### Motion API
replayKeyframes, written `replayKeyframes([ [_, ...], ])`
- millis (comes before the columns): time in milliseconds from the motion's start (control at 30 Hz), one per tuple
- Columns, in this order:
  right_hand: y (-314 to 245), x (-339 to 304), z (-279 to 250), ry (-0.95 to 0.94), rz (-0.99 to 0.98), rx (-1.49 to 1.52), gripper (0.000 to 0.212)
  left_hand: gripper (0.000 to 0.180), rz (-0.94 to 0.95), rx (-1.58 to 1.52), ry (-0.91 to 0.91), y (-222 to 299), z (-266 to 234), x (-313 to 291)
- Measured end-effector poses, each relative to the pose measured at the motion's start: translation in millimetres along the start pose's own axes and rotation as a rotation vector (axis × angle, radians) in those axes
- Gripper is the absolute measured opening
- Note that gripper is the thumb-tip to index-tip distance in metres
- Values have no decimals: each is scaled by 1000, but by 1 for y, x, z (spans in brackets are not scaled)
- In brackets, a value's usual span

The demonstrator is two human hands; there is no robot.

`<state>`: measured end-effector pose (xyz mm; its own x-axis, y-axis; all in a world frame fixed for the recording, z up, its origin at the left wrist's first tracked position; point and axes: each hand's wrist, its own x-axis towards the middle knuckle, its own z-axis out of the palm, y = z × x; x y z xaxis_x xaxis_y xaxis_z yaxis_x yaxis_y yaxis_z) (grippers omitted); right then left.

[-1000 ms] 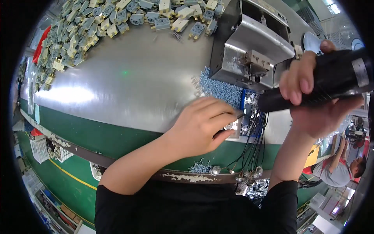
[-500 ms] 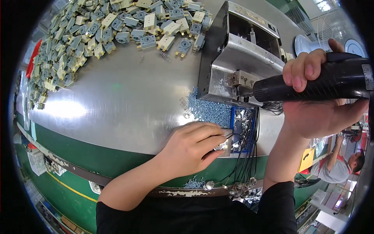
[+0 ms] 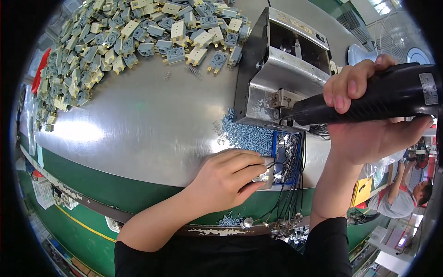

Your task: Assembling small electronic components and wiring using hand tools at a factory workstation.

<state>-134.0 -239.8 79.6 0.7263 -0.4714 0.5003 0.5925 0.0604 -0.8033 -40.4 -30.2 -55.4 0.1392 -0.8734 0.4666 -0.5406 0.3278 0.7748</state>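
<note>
My right hand [image 3: 353, 108] is wrapped around a black electric screwdriver [image 3: 392, 94], held level with its tip pointing left. That tip reaches a small metal block [image 3: 287, 98] on the front of a steel feeder box [image 3: 286, 64]; the exact contact is too small to make out. At the table's front edge my left hand [image 3: 228, 177] pinches a small metal part [image 3: 263, 177] with a black wire, over a flat metal plate [image 3: 266, 185]. The fingers hide much of that part. Just beyond the left hand lies a heap of bluish screws [image 3: 247, 134].
A large pile of grey and cream plastic housings [image 3: 138, 34] covers the far left of the steel table [image 3: 143, 120]. A blue tray [image 3: 275, 144] of small metal parts sits beside the screws. Black wires [image 3: 295, 173] hang over the front edge. Another person [image 3: 401, 198] works at the right.
My right hand and the screwdriver have shifted slightly left, bringing the driver closer to the block on the feeder box. My left hand stays nearly in place on the wired part.
</note>
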Motion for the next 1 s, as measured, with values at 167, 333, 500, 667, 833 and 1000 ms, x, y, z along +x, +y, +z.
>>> replayKeyframes([
  [167, 1, -5, 4, 30, -9, -60, 106, 31, -16, -14, 14, 2, 1, -1],
  [333, -11, -23, 37, 88, 51, -139, 108, 32, -14, -26, 25, 0, -3, -2],
  [500, -8, -50, 66, 16, 39, -94, 90, 33, -57, -44, 12, -3, -2, -7],
  [667, 7, -64, 79, -15, 28, -96, 93, 36, -55, -80, 16, -6, 0, -9],
  [833, 8, -69, 74, -10, 88, -125, 96, 33, -70, -78, 38, -4, 1, -12],
  [1000, 10, -71, 74, 13, 125, -130, 99, 29, -60, -75, 42, -5, 2, -11],
])
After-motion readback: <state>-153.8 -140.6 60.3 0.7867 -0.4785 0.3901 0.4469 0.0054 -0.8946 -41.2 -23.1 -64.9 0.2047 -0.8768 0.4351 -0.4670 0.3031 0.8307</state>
